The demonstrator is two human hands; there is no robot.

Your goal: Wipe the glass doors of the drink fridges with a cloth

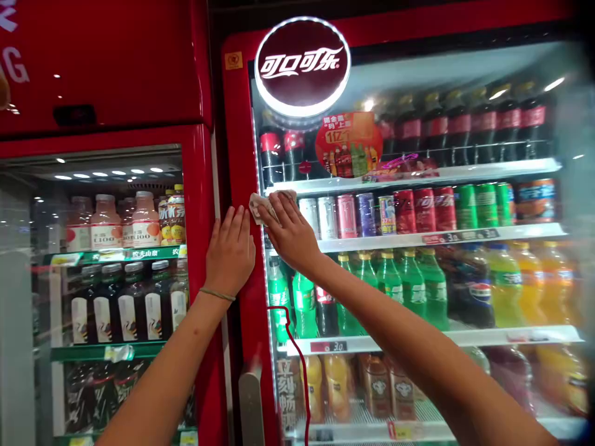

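My right hand presses a crumpled whitish cloth against the left edge of the fridge's glass door, beside the red door frame. The cloth sticks out past the fingertips; part of it is covered by the hand. Flat on the red frame, just left of the cloth, rests my left hand, its fingers stretched upward and holding nothing. A thin band circles the left wrist. Behind the glass stand drink cans near the right hand and green bottles beneath the forearm.
A grey door handle sits low on the red frame. Above the hands, a lit round sign is at the top of the door. To the left stands a second red fridge with bottles on shelves.
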